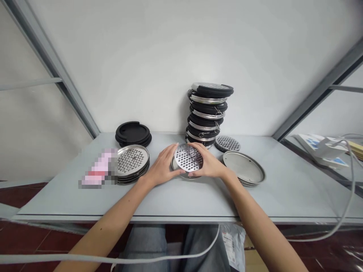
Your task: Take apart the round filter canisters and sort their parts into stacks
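Note:
A round perforated metal disc (188, 158) is between my two hands, tilted to face me. My left hand (163, 166) curves round its left edge, fingers above and thumb below. On the opposite edge, my right hand (211, 163) grips it the same way. Beneath the disc, a shallow round metal tray (185, 176) rests on the table, mostly hidden by the disc and my hands. To the right sits a stack of similar metal trays (244, 168). Left of my hands stands a stack of trays with perforated discs in them (132, 160).
A tall stack of black and silver round pieces (207, 117) stands against the wall. Beside it lie more perforated discs (227, 143). Black round pieces (133, 133) are at the back left, near a pixelated pink item (99, 168). A white cable (353, 181) crosses the table's right side.

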Demonstrator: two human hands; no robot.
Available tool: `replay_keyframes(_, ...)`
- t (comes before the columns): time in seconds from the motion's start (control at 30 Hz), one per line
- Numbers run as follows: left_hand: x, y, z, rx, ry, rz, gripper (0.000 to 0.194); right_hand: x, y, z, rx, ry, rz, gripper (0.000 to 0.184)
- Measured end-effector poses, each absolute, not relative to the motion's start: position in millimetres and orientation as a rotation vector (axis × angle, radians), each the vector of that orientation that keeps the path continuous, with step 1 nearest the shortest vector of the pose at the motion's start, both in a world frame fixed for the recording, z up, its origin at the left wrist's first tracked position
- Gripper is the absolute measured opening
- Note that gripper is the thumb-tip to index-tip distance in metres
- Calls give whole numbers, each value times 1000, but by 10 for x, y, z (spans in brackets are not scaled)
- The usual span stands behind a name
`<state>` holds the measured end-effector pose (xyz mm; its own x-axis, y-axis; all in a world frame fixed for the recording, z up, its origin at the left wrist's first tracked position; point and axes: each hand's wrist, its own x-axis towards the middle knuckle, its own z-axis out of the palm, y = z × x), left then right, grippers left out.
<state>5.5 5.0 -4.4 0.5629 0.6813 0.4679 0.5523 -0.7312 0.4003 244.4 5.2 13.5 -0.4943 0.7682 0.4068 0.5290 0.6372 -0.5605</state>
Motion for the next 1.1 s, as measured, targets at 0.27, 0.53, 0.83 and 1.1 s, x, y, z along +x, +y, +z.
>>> replay_keyframes(0.27,66,21,-73,2520,1155,816,81,3118,-396,303,-1177,-2165,627,96)
replay_keyframes(0.53,53,16,-129,2468,1191,657,70,4101,-67,300,-1697,-1828,312,85)
replay_keyframes(0.83,59,31,-134,2520,1173,663,65,3981,730,71,-2114,-1752,23,103)
replay_keyframes(1.1,68,76,-107,2474,1180,1020,51,4031,884,-102,-2157,-1747,183,108)
